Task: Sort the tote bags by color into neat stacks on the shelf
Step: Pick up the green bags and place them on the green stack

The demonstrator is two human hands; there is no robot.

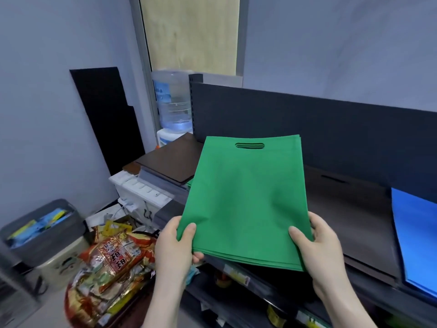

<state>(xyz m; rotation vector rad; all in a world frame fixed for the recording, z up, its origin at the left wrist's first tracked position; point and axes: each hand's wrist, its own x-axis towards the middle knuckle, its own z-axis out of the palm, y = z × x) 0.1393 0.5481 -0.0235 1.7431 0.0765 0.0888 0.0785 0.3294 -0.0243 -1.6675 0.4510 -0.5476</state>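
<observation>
Several green tote bags (246, 197) in bundle; left hand (175, 247), right hand (316, 247) pinch near corners, thumbs on top, probably squaring edges over shelf (350, 209); blue stack (416, 233) well apart.

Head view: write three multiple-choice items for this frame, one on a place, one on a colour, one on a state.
1. Where do the blue tote bags lie?
A) on the shelf, right of the hands
B) in a drawer
C) on a chair

2. What colour are the held tote bags?
A) red
B) green
C) yellow

3. How are the held bags gripped?
A) by one hand alone
B) by neither hand
C) by both hands at the near corners

Answers:
1 A, they lie flat at the shelf's right end.
2 B, the fabric is plain green.
3 C, the left hand and the right hand each pinch a corner.
</observation>
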